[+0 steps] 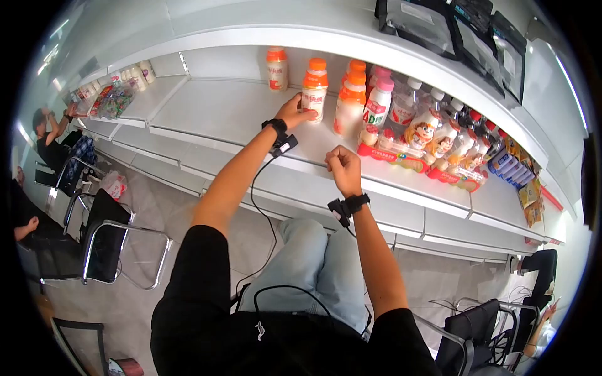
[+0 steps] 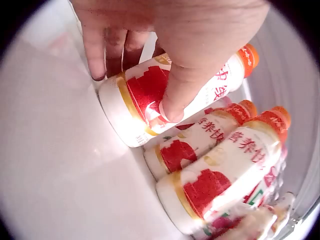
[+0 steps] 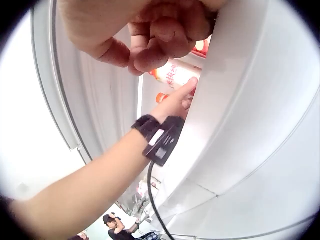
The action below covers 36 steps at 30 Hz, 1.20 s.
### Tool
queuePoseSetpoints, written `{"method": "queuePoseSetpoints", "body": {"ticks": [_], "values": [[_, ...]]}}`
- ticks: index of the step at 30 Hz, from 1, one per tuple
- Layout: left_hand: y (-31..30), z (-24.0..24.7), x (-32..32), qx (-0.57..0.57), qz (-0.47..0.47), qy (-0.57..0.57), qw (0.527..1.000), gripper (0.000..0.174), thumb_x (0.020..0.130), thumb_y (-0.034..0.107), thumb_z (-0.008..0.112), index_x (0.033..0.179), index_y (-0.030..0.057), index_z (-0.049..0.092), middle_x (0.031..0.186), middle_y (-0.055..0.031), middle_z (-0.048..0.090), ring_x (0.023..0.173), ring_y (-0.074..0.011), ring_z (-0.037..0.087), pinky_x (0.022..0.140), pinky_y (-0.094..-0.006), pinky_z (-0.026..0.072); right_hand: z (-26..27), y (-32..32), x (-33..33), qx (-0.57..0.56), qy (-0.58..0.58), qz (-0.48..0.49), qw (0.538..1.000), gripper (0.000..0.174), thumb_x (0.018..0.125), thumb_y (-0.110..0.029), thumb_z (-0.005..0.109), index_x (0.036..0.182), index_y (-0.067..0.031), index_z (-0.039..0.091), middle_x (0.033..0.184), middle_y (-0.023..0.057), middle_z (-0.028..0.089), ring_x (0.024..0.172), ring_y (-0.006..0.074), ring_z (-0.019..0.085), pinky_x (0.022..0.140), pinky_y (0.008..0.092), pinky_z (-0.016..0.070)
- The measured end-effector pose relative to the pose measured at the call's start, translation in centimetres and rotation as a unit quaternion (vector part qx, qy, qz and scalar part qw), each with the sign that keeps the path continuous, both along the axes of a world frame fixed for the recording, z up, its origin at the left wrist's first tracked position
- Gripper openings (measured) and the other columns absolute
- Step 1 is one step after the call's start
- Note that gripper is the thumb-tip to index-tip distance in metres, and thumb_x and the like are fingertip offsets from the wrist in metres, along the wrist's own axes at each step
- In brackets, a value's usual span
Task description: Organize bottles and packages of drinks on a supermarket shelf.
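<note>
My left hand (image 1: 293, 115) grips a white drink bottle (image 1: 315, 88) with an orange cap, low on its body. In the left wrist view the thumb lies across the bottle's red-and-white label (image 2: 147, 90), with the fingers behind it. The bottle stands on the shelf (image 1: 219, 109), left of two similar orange-capped bottles (image 1: 349, 109). Another orange-capped bottle (image 1: 276, 69) stands at the back left. My right hand (image 1: 345, 168) hovers at the shelf's front edge, fingers loosely curled and holding nothing; the right wrist view shows these fingers (image 3: 160, 45) close up.
Right of the bottles stand a pink-capped bottle (image 1: 378, 103), clear bottles (image 1: 404, 103) and red-banded packs of small bottles (image 1: 401, 156). Snack packets (image 1: 530, 194) lie farther right. An upper shelf (image 1: 282, 34) overhangs. Chairs (image 1: 103, 238) and other people are on both sides.
</note>
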<state>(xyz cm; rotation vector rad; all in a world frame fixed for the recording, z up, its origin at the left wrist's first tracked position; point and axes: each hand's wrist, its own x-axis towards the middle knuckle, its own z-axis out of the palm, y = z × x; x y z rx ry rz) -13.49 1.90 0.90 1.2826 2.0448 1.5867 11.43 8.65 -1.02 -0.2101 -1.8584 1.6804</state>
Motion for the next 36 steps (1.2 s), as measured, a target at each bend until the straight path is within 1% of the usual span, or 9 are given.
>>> {"method": "queuePoseSetpoints", "body": {"ticks": [8,12,18,21,23,26,29,30,36], "values": [[8.8,0.2,-2.7,-0.016,0.172,0.046,0.984,0.076,0.066,0.036,0.087,0.123,0.0003,0.051,0.116,-0.0165,0.066,0.105,-0.0283,0.065,0.094,-0.038,0.0499,0.6,0.0,-0.6,-0.055,0.018,0.015,0.998,0.019,0.091,-0.009,0.059,0.074,-0.002,0.057,0.068,0.0007,0.06,0.06,0.0036,0.05,0.054,0.0206,0.0392],[9.9,0.1,-3.2,-0.039,0.164,0.024,0.985,0.072,0.069,0.037,0.085,0.121,0.0012,0.051,0.118,-0.0171,0.065,0.108,-0.0288,0.064,0.094,-0.0379,0.0498,0.4,0.0,-0.9,-0.026,0.012,-0.02,0.999,0.019,0.09,-0.008,0.057,0.072,-0.0023,0.055,0.068,0.003,0.06,0.057,0.0065,0.05,0.053,0.023,0.0392],[8.9,-0.9,-3.0,0.057,0.132,0.009,0.99,0.064,0.074,0.033,0.083,0.121,0.0014,0.054,0.119,-0.0155,0.064,0.106,-0.0263,0.064,0.092,-0.0389,0.0504,0.2,0.3,-0.8,-0.041,-0.006,-0.008,0.999,0.022,0.091,-0.011,0.06,0.073,-0.0012,0.056,0.063,-0.0002,0.056,0.056,0.0037,0.048,0.052,0.0212,0.0362],[5.4,0.0,-5.5,0.145,0.125,-0.081,0.978,0.064,0.075,0.03,0.081,0.125,0.0011,0.053,0.124,-0.0144,0.06,0.11,-0.026,0.06,0.093,-0.0387,0.0498,0.7,0.1,-0.5,-0.049,0.007,-0.004,0.999,0.022,0.092,-0.012,0.059,0.073,-0.0009,0.056,0.066,0.0014,0.058,0.056,0.0051,0.05,0.053,0.0222,0.0385],[3.4,-0.4,-8.0,0.221,0.302,0.097,0.922,0.067,0.078,0.025,0.079,0.132,0.0007,0.048,0.127,-0.0154,0.055,0.116,-0.0251,0.056,0.094,-0.0363,0.0487,0.8,0.2,-0.4,-0.063,0.008,0.003,0.998,0.022,0.092,-0.011,0.059,0.074,-0.0008,0.056,0.067,0.0019,0.059,0.057,0.0054,0.05,0.054,0.0225,0.0395],[0.6,-2.0,-13.1,0.153,0.415,0.069,0.894,0.066,0.08,0.021,0.077,0.133,0.0008,0.044,0.128,-0.0167,0.052,0.121,-0.0235,0.052,0.095,-0.0342,0.0479,0.6,0.0,-0.7,-0.042,-0.003,0.009,0.999,0.02,0.092,-0.01,0.059,0.074,-0.0009,0.056,0.067,0.0017,0.059,0.058,0.0054,0.051,0.054,0.0223,0.0401],[0.1,-2.4,-14.8,0.168,0.201,-0.13,0.956,0.064,0.081,0.017,0.077,0.132,0.0011,0.042,0.126,-0.0175,0.054,0.118,-0.0224,0.055,0.096,-0.033,0.0475,0.7,0.0,-0.6,-0.065,-0.003,0.019,0.998,0.018,0.091,-0.008,0.059,0.075,-0.0009,0.057,0.068,0.0018,0.06,0.058,0.0054,0.051,0.055,0.022,0.0406],[0.3,-2.5,-14.4,0.193,0.127,-0.116,0.966,0.062,0.08,0.018,0.078,0.129,-0.0004,0.044,0.122,-0.0145,0.058,0.111,-0.021,0.059,0.095,-0.0331,0.0485,0.9,0.0,-0.5,-0.057,-0.004,0.021,0.998,0.017,0.091,-0.007,0.058,0.075,-0.0008,0.057,0.069,0.002,0.06,0.059,0.0053,0.051,0.055,0.0218,0.0409],[1.8,-4.1,-16.3,0.216,0.121,-0.111,0.963,0.057,0.081,0.014,0.078,0.127,0.0001,0.047,0.114,-0.0104,0.064,0.103,-0.0189,0.063,0.091,-0.0331,0.051,0.8,0.4,-0.6,-0.059,-0.015,0.009,0.998,0.014,0.09,-0.006,0.056,0.077,-0.0002,0.058,0.071,0.0027,0.061,0.06,0.0059,0.052,0.057,0.0219,0.0415]]}}
